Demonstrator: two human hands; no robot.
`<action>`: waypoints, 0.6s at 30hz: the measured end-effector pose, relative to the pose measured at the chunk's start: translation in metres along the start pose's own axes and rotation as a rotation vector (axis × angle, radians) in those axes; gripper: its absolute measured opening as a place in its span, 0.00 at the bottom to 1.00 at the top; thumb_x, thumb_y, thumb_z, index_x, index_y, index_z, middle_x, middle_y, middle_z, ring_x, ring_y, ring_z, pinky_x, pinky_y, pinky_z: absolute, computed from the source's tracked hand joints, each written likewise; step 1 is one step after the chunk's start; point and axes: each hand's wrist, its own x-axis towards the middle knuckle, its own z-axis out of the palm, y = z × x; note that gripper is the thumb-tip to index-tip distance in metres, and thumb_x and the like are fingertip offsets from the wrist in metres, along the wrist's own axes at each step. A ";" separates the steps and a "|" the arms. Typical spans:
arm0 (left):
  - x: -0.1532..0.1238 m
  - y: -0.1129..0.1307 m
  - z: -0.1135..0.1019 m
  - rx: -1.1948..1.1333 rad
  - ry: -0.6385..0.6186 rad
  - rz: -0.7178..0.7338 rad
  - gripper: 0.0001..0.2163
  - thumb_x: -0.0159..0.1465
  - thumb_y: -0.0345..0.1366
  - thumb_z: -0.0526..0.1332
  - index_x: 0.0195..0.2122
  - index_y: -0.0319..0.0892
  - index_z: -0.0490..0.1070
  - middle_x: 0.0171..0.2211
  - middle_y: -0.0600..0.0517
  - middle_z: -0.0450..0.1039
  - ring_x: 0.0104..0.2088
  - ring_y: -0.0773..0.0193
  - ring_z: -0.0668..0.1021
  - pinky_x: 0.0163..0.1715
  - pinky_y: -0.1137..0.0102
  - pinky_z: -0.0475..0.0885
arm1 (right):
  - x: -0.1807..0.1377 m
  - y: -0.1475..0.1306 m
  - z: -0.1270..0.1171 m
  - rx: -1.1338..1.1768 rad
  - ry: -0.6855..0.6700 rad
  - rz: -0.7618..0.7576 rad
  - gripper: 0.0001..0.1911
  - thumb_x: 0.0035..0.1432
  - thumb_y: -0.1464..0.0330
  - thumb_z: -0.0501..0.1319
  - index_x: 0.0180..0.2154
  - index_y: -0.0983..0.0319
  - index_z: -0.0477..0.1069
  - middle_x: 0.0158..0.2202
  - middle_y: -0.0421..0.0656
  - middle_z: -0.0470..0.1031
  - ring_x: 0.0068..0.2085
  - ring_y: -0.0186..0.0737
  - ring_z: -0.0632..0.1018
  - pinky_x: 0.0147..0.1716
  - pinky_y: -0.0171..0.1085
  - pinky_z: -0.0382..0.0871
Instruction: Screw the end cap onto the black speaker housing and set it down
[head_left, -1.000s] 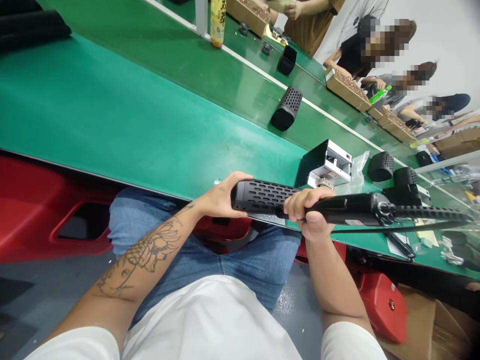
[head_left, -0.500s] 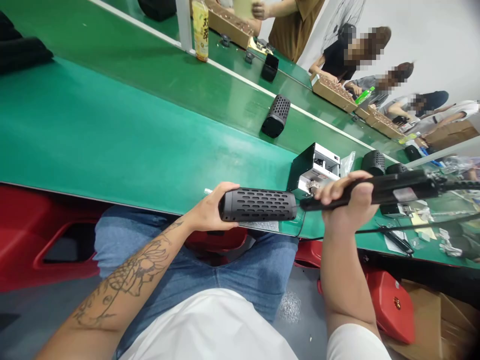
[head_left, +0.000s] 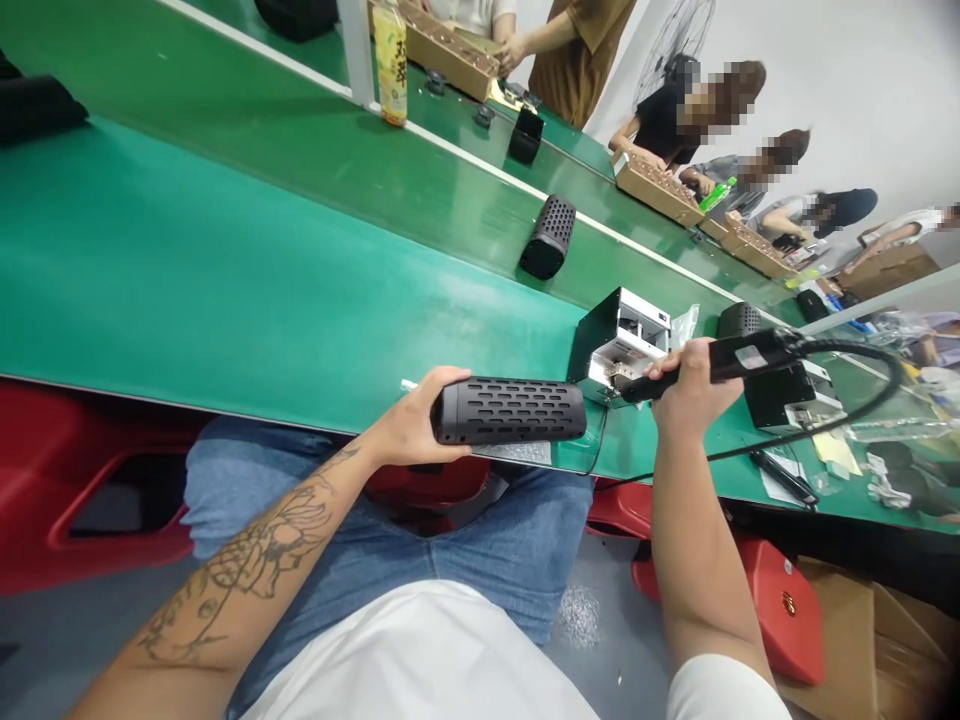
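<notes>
My left hand [head_left: 415,418] is wrapped round the left end of a black slotted speaker housing [head_left: 517,409], which lies on its side near the table's front edge. My right hand [head_left: 694,388] grips a black corded electric screwdriver [head_left: 750,355]. The tool is tilted, its nose pointing left to the front of a black and silver screw feeder [head_left: 628,335]. Whether the bit touches the feeder, I cannot tell. Past the feeder, a second similar machine [head_left: 780,398] is partly hidden behind the screwdriver and its cable.
On the green belt [head_left: 300,150] stands another speaker housing [head_left: 549,238]. A drink bottle [head_left: 391,65] is beside a post. A second screwdriver [head_left: 784,478] lies on the right. Several people work across the belt with cardboard trays [head_left: 660,188]. Red stools [head_left: 780,610] stand below the table.
My right hand has drawn the screwdriver away from the housing's right end, over to the screw feeder's front. My left hand keeps its hold on the housing.
</notes>
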 end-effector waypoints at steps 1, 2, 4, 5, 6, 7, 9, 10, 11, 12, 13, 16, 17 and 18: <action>0.000 0.001 0.000 -0.004 -0.005 -0.004 0.53 0.59 0.56 0.81 0.81 0.48 0.61 0.76 0.41 0.69 0.77 0.53 0.78 0.84 0.56 0.79 | -0.009 -0.012 0.004 0.036 -0.015 -0.015 0.35 0.55 0.43 0.78 0.41 0.61 0.64 0.22 0.32 0.66 0.20 0.32 0.71 0.24 0.36 0.73; 0.000 0.001 0.000 -0.010 -0.008 -0.003 0.53 0.59 0.56 0.81 0.81 0.48 0.61 0.76 0.41 0.69 0.77 0.53 0.78 0.84 0.56 0.79 | -0.019 -0.025 0.009 0.082 -0.038 -0.042 0.34 0.57 0.44 0.78 0.41 0.60 0.64 0.21 0.31 0.65 0.20 0.31 0.70 0.23 0.36 0.72; 0.001 0.002 0.000 -0.022 -0.007 -0.001 0.53 0.58 0.55 0.81 0.81 0.48 0.61 0.76 0.40 0.69 0.78 0.53 0.78 0.84 0.56 0.79 | -0.043 -0.049 0.024 0.183 -0.147 -0.102 0.32 0.61 0.43 0.75 0.42 0.60 0.64 0.21 0.31 0.64 0.19 0.32 0.69 0.22 0.36 0.73; 0.002 0.002 0.001 -0.028 -0.005 -0.001 0.54 0.58 0.55 0.81 0.81 0.48 0.61 0.77 0.40 0.69 0.78 0.52 0.77 0.84 0.56 0.79 | -0.056 -0.060 0.033 0.238 -0.243 -0.118 0.31 0.63 0.43 0.74 0.42 0.59 0.65 0.21 0.31 0.64 0.19 0.32 0.69 0.22 0.37 0.74; 0.002 0.001 0.002 -0.033 -0.003 -0.001 0.54 0.57 0.54 0.82 0.81 0.48 0.62 0.77 0.40 0.69 0.78 0.52 0.77 0.85 0.56 0.79 | -0.070 -0.069 0.043 0.288 -0.344 -0.112 0.30 0.65 0.43 0.73 0.43 0.59 0.65 0.21 0.31 0.64 0.18 0.32 0.70 0.22 0.36 0.74; 0.002 0.001 0.002 -0.038 0.000 -0.002 0.54 0.57 0.54 0.82 0.82 0.48 0.62 0.77 0.40 0.69 0.78 0.52 0.77 0.85 0.56 0.79 | -0.084 -0.076 0.054 0.340 -0.443 -0.104 0.29 0.67 0.43 0.71 0.43 0.58 0.64 0.21 0.30 0.64 0.18 0.32 0.69 0.21 0.35 0.74; 0.003 0.001 0.004 -0.048 0.002 -0.006 0.55 0.56 0.55 0.82 0.81 0.48 0.62 0.76 0.40 0.69 0.78 0.51 0.77 0.84 0.54 0.79 | -0.107 -0.083 0.076 0.409 -0.611 -0.067 0.27 0.69 0.43 0.70 0.43 0.58 0.64 0.21 0.30 0.65 0.17 0.31 0.70 0.22 0.34 0.75; 0.003 0.002 0.005 -0.055 0.002 -0.010 0.55 0.56 0.56 0.83 0.81 0.48 0.62 0.76 0.39 0.69 0.78 0.51 0.78 0.84 0.53 0.79 | -0.117 -0.083 0.086 0.429 -0.669 -0.050 0.27 0.69 0.44 0.70 0.43 0.59 0.65 0.21 0.31 0.66 0.17 0.30 0.71 0.23 0.33 0.76; 0.003 0.003 0.006 -0.063 0.000 -0.019 0.56 0.55 0.57 0.83 0.81 0.47 0.62 0.76 0.39 0.69 0.77 0.51 0.78 0.83 0.53 0.80 | -0.125 -0.081 0.096 0.439 -0.708 -0.032 0.27 0.69 0.45 0.71 0.43 0.59 0.65 0.21 0.31 0.67 0.18 0.30 0.71 0.23 0.33 0.77; 0.004 0.004 0.006 -0.072 -0.004 -0.031 0.56 0.55 0.58 0.83 0.80 0.47 0.62 0.76 0.39 0.69 0.76 0.51 0.79 0.83 0.52 0.81 | -0.131 -0.079 0.104 0.446 -0.736 -0.015 0.27 0.69 0.46 0.72 0.42 0.60 0.65 0.21 0.31 0.68 0.18 0.30 0.72 0.24 0.32 0.78; 0.004 0.005 0.007 -0.082 -0.007 -0.043 0.56 0.54 0.58 0.83 0.80 0.47 0.63 0.76 0.39 0.69 0.75 0.51 0.80 0.81 0.52 0.82 | -0.135 -0.076 0.110 0.446 -0.751 0.005 0.27 0.68 0.47 0.73 0.41 0.60 0.65 0.21 0.32 0.69 0.19 0.30 0.73 0.25 0.32 0.78; 0.005 0.010 0.007 -0.099 -0.006 -0.057 0.56 0.54 0.58 0.83 0.80 0.48 0.64 0.75 0.41 0.71 0.71 0.54 0.82 0.78 0.55 0.84 | -0.142 -0.068 0.121 0.415 -0.763 0.068 0.30 0.65 0.48 0.75 0.38 0.61 0.63 0.21 0.32 0.69 0.19 0.29 0.73 0.25 0.32 0.78; 0.005 0.011 0.007 -0.098 -0.004 -0.056 0.55 0.54 0.58 0.83 0.80 0.48 0.64 0.75 0.41 0.71 0.69 0.55 0.83 0.77 0.57 0.84 | -0.143 -0.066 0.123 0.388 -0.773 0.090 0.31 0.65 0.47 0.75 0.37 0.61 0.61 0.20 0.32 0.68 0.18 0.29 0.72 0.25 0.32 0.78; 0.006 0.012 0.007 -0.094 -0.003 -0.054 0.55 0.54 0.57 0.83 0.80 0.49 0.64 0.74 0.42 0.72 0.68 0.56 0.83 0.76 0.58 0.85 | -0.143 -0.064 0.123 0.357 -0.786 0.109 0.32 0.64 0.46 0.75 0.36 0.61 0.60 0.20 0.32 0.68 0.18 0.28 0.71 0.25 0.32 0.77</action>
